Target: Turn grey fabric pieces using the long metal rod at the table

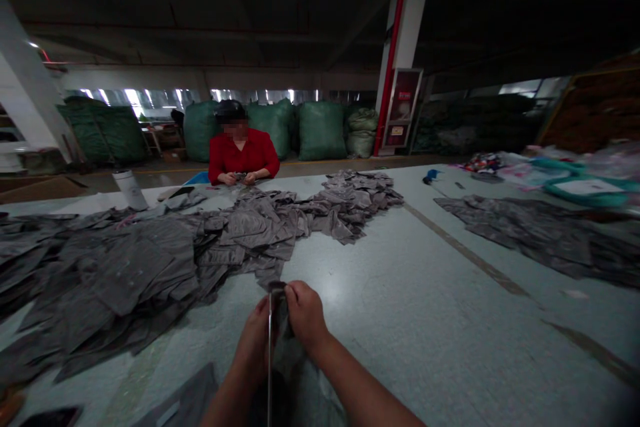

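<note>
At the near edge of the pale green bench point(395, 340), my right fingers point(303, 300) curl closed around the top of a thin metal rod point(270, 353), and my left fingers point(259, 323) press in beside it. Soft grey cloth point(285, 327) hangs there, likely light, limp and slippery, best pinched near the rod.

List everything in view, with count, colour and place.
work table: one, pale grey-green, filling the foreground
grey fabric pieces: many, grey, spread across the table's left and centre
fabric pile: one, grey, on the table's right
insulated bottle: one, white, at the table's far left edge
teal-edged bag: one, teal and white, far right
sacks: at least four, green, along the back
co-worker: one, red top, beyond the table
thin metal strip: one, silver, upright between the hands
left hand: one, bare, behind the strip
right hand: one, bare, at the strip's top
</note>
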A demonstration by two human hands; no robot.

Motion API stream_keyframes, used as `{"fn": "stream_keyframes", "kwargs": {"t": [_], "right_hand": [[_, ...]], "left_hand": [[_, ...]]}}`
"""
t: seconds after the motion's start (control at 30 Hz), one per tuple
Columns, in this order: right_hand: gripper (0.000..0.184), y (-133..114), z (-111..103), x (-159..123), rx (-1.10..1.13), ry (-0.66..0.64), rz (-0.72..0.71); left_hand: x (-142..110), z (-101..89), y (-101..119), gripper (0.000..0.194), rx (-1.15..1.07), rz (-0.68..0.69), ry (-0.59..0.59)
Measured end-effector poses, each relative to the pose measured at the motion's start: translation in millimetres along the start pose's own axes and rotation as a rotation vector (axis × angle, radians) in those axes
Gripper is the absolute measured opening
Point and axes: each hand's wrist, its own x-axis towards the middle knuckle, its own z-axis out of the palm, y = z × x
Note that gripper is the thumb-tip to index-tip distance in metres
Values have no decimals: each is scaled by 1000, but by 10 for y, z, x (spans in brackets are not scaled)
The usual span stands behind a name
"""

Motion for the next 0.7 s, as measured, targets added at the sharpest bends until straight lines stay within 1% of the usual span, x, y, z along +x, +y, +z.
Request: {"fn": "stream_keyframes", "kwargs": {"t": [0.1, 0.23, 0.37, 0.47, 0.57, 0.63, 0.7], "right_hand": [[23, -41, -7, 53, -43, -25, -53], [26, -84, 4, 124, -69, -3, -63], [27, -148, 1, 153, -60, 17, -63], [25, -245, -37, 142, -33, 11, -87], [23, -373, -116, 129, 11, 17, -125], [23, -453, -181, 120, 37, 30, -148], [23, -509, -235, 96, 35, 33, -185]], "left_hand": [[36, -13, -9, 34, -142, -48, -58], [109, -99, -13, 28, -264, -39, -7], [117, -149, 42, 25, -301, 2, 14], [59, -108, 151, 30, -299, 53, 23], [-9, -37, 275, 39, -294, 143, 29], [-37, 1, 316, 37, -272, 192, 21], [-56, 23, 301, 32, -254, 212, 41]]}}
